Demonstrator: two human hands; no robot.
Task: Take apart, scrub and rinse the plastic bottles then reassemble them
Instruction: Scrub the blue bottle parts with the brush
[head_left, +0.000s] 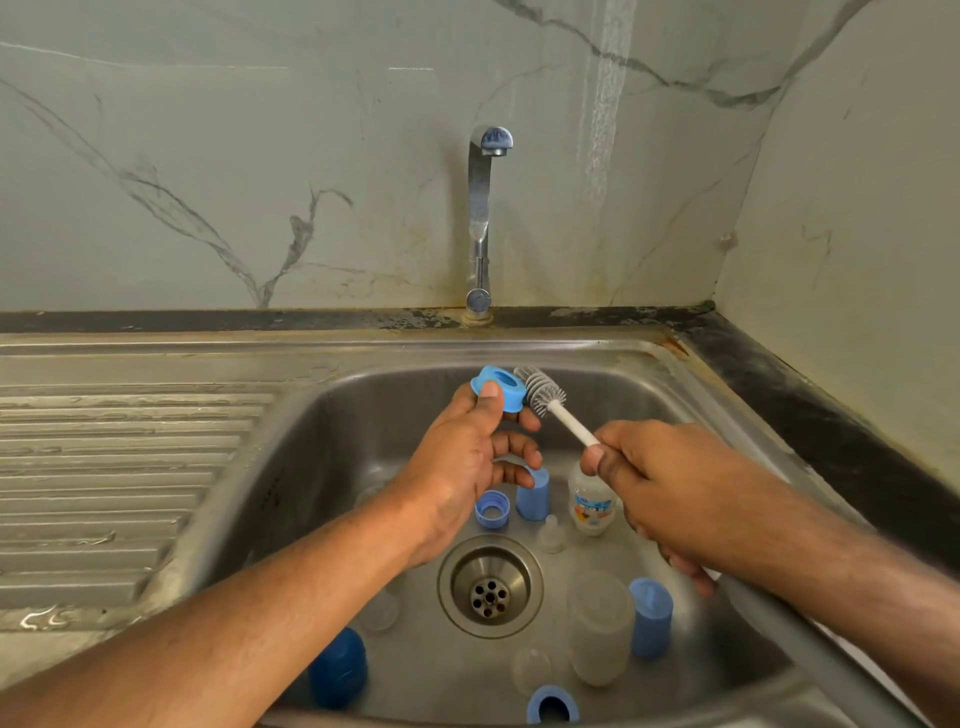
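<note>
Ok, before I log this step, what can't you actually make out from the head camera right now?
Head view only:
- Bottle with print: right hand covers part, label too small to read.
- Brush handle: far end hidden inside that fist.
- Blue collar ring in left hand: threads face away.
- Ring at bottom: cut by the sink rim.
- Tap: no water visibly running.

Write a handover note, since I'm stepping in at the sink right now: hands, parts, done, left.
Left hand pinches a blue plastic collar ring over the steel sink basin.
Right hand grips the white-handled bottle brush, bristles beside the ring.
In the basin: printed clear bottle, frosted bottle, blue caps, another ring, clear teats.
Done: bottles apart.
Left: scrub, rinse, reassemble. Tap is dry.
</note>
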